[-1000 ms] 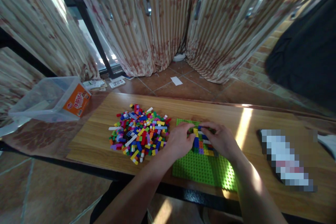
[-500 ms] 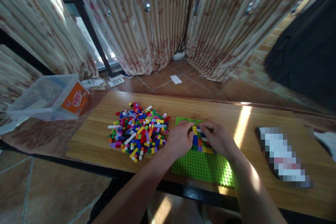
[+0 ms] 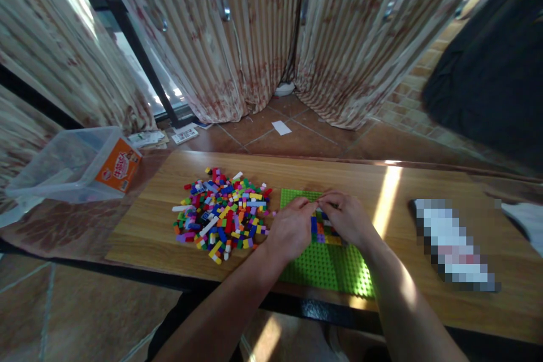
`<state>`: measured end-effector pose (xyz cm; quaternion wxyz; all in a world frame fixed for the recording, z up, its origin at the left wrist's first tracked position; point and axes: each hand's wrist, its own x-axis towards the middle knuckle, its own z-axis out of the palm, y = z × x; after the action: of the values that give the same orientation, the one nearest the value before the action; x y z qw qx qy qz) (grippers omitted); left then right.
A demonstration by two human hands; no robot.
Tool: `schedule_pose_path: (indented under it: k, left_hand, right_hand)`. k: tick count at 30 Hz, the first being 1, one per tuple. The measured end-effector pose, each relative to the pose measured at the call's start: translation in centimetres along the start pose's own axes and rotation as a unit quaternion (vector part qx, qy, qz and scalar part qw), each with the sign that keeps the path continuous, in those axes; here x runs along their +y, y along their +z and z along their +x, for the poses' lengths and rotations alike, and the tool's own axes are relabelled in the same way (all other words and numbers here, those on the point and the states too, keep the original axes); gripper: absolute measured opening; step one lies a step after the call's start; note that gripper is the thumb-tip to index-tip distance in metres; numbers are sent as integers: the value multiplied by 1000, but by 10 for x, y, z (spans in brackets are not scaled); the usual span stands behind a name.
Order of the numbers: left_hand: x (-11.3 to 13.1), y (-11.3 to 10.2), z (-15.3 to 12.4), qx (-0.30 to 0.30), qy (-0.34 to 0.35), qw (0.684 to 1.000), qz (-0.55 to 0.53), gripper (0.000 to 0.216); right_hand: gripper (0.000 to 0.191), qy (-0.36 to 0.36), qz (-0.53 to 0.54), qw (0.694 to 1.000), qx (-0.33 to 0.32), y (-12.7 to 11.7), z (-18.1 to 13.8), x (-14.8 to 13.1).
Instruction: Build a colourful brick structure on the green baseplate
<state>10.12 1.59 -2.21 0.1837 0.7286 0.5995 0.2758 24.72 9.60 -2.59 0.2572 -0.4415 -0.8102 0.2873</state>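
A green studded baseplate (image 3: 322, 268) lies on the wooden table. On its far part sits a flat patch of joined building bricks (image 3: 320, 230) in blue, orange, yellow and other colours, partly covered by my hands. My left hand (image 3: 292, 229) comes in from the left, fingers bent and closed at the patch's far edge. From the other side my right hand (image 3: 344, 216) reaches the same spot, its thumb and fingers pinched together. The fingertips of both hands meet there, and whatever they grip is hidden.
Left of the baseplate spreads a pile of loose bricks (image 3: 223, 212). A clear plastic bin (image 3: 80, 167) with an orange label stands at the far left. A blurred-out dark-edged object (image 3: 453, 246) lies on the table (image 3: 139, 226) at right. Striped curtains (image 3: 254, 51) hang behind.
My fingertips have come together at the far edge of the brick patch and cover the yellow brick seen between them before. The view has shifted slightly.
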Motion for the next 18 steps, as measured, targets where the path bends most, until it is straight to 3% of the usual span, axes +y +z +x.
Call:
schedule_pose_path:
  k: [4, 9, 13, 18]
  left_hand:
    - [0, -1, 1, -7, 3, 1000, 8, 34]
    - [-1, -1, 1, -10, -7, 1000, 21, 35]
    - [-1, -1, 1, -12, -8, 1000, 13, 34]
    - [-1, 0, 1, 1, -18, 1000, 2, 37]
  right_hand:
    - [28, 6, 26, 1000, 15, -3, -5, 1]
    - [29, 32, 34, 996, 82, -25, -26, 6]
    - [25, 19, -40, 998, 48, -38, -46, 11]
    - [18, -4, -87, 996, 30, -33, -52, 17]
